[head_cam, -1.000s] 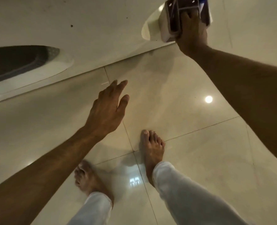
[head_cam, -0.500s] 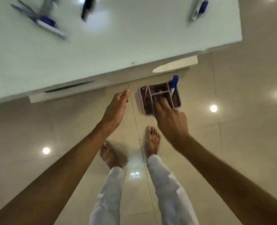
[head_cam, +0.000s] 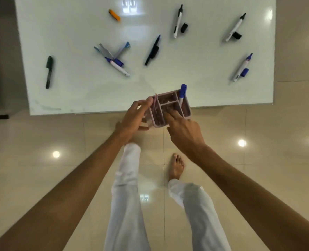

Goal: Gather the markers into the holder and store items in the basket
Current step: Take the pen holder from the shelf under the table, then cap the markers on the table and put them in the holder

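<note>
Nearest the camera, the person's white trousers and one bare foot stand on the glossy tiled floor, just short of the holder.

The pink holder is held in the air over the near edge of the white table, partly over the floor. It is divided into compartments. The left hand grips the holder's left side, fingers curled over the rim and thumb under its near corner. The right hand holds the near side, its fingers hooked down into the middle compartment. One capped blue marker stands upright in the holder's far right compartment.

Beyond the holder, markers lie scattered on the table. To its far right lies an uncapped blue marker with its cap touching it. Straight beyond the holder lies a dark pen. To its far left lies a cluster of crossed pens and a blue-capped marker, and well left of that a black marker. Farther back lie two uncapped black markers, each with a black cap beside it. Farthest back left is a small orange object.
</note>
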